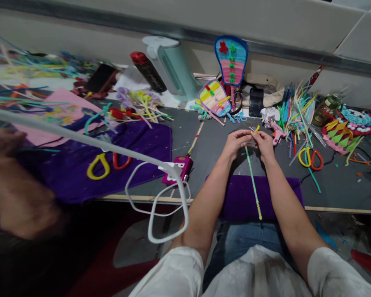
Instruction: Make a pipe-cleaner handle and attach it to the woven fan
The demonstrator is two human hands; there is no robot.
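1. Left hand (237, 140) and right hand (264, 141) meet over the grey mat (213, 165), fingertips pinched closed on the top end of a green stem (252, 181).
2. Stem hangs from the fingers toward the body, crossing a purple cloth (241, 198) at the mat's near edge; its lower end shows yellow.
3. A short yellow bit sticks up between the fingertips.
4. Right of the hands: yellow-and-orange scissors (311, 158), pink glue gun (276, 133), a heap of coloured sticks (297, 109).
5. Behind the hands: two woven paddles (231, 60), one upright, one leaning.
6. Left: second scissors (106, 163) on a larger purple cloth; magenta device (182, 168) with white cable.
7. Far left: another person's arm (15, 194), blurred.
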